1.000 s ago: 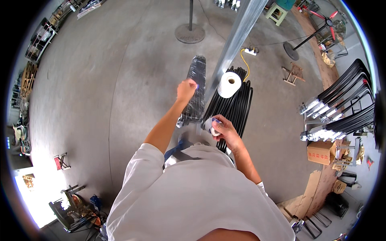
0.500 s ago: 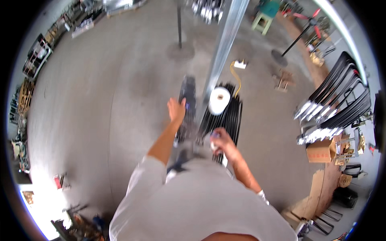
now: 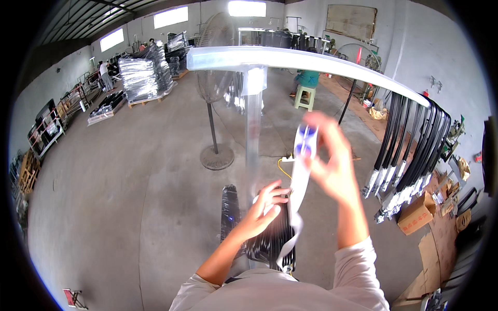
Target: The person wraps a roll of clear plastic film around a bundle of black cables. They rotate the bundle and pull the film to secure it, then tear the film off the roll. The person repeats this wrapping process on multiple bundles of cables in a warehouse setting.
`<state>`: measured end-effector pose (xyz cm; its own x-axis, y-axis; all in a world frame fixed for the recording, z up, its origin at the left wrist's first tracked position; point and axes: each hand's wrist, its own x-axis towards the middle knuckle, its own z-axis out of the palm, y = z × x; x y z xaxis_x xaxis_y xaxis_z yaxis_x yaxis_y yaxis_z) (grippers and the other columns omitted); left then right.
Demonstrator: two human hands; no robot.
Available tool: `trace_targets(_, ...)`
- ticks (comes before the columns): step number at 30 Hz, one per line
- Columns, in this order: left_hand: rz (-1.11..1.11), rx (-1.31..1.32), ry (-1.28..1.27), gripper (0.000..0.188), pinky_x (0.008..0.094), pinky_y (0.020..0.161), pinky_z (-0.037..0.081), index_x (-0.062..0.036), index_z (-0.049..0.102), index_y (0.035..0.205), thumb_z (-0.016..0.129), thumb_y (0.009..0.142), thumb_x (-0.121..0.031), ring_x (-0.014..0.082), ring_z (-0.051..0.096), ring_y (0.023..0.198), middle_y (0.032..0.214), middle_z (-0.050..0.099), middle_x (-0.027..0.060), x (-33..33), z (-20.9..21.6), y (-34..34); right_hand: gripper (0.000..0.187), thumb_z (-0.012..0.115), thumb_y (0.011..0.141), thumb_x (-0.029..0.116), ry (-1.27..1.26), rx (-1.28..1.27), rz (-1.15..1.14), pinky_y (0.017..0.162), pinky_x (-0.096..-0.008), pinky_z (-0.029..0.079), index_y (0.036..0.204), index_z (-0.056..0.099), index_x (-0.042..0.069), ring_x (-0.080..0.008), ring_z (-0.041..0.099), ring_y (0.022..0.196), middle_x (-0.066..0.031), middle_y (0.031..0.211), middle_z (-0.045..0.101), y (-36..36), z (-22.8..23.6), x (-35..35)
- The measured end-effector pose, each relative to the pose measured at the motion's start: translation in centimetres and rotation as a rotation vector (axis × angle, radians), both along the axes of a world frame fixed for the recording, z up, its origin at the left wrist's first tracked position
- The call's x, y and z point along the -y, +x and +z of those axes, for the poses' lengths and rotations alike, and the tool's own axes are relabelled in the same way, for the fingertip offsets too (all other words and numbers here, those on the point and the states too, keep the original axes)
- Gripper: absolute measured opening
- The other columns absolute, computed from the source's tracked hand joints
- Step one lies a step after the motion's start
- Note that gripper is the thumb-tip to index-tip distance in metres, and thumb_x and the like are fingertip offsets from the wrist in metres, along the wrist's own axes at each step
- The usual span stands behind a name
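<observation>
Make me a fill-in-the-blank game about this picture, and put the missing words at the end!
1. A white strip hangs down from the person's ____ hand.
2. The left hand is ____ in the picture than that one.
3. The wrapped black bundle lies to the ____ of the black tubes.
4. Someone in a green top sits on a small pale ____.

Missing words: right; lower; left; stool.

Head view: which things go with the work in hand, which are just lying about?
Likely in the work:
- blue-and-white roll, in the right hand
- white strip hanging from it, beside the left hand
- probably the black tubes below

Apparently just about:
- pedestal fan
- cardboard box
- wrapped stack
</observation>
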<state>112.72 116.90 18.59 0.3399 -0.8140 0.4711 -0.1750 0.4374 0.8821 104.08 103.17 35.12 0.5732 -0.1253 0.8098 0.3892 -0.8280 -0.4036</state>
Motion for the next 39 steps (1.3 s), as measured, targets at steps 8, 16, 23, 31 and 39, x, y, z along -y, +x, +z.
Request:
trace_targets(8,0.134,0.356,-0.053,0.025,0.0375,0.097,0.032,-0.005,0.054,0.108,0.054,0.084,-0.012,0.0241,0.043,0.116,0.119,0.049,0.0112,1.2,5.0,-0.8,0.041,0.064,0.071,0.027,-0.221,-0.06,-0.136,0.08,-0.036,0.043,0.102,0.058,0.002,-0.0271,0.056,0.092,-0.0185,0.094,0.06,8.5,15.6,5.2)
trace_targets(16,1.288,1.185,-0.262,0.04,0.0495,0.103,0.016,-0.0052,0.047,0.117,0.053,0.082,-0.022,0.0287,0.033,0.123,0.122,0.047,0.0124,3.4,22.5,9.9,0.045,0.059,0.08,0.03,-0.257,-0.212,0.125,0.083,-0.0342,0.042,0.112,0.053,-0.001,-0.0268,0.057,0.094,-0.0187,0.102,0.059,15.6,14.4,6.4)
trace_targets(23,1.398,1.235,-0.239,0.042,0.0499,0.104,0.013,-0.0049,0.048,0.117,0.053,0.082,-0.027,0.0278,0.033,0.123,0.124,0.046,0.0125,4.4,21.9,11.9,0.043,0.052,0.085,0.028,-0.395,-0.267,0.149,0.088,-0.0319,0.038,0.12,0.048,0.003,-0.0214,0.051,0.101,-0.0142,0.109,0.057,14.9,14.7,6.3)
trace_targets(31,1.19,0.98,-0.496,0.02,0.0459,0.102,0.02,-0.0078,0.059,0.098,0.055,0.079,-0.012,0.027,0.043,0.116,0.115,0.053,0.008,3.1,17.3,5.8,0.051,0.054,0.08,0.018,-0.493,-0.164,0.141,0.095,-0.0342,0.036,0.125,0.039,-0.002,-0.026,0.045,0.112,-0.0187,0.12,0.048,13.0,14.8,8.1)
trace_targets(39,0.955,0.229,0.079,0.015,0.0338,0.079,0.043,-0.0039,0.057,0.085,0.05,0.075,0.005,0.0266,0.055,0.091,0.096,0.058,0.0115,-4.6,-6.5,-0.1,0.029,0.058,0.081,0.024,-0.098,-0.335,0.292,0.083,-0.032,0.043,0.099,0.057,0.002,-0.0202,0.058,0.091,-0.0092,0.095,0.061,-1.3,-5.6,0.7)
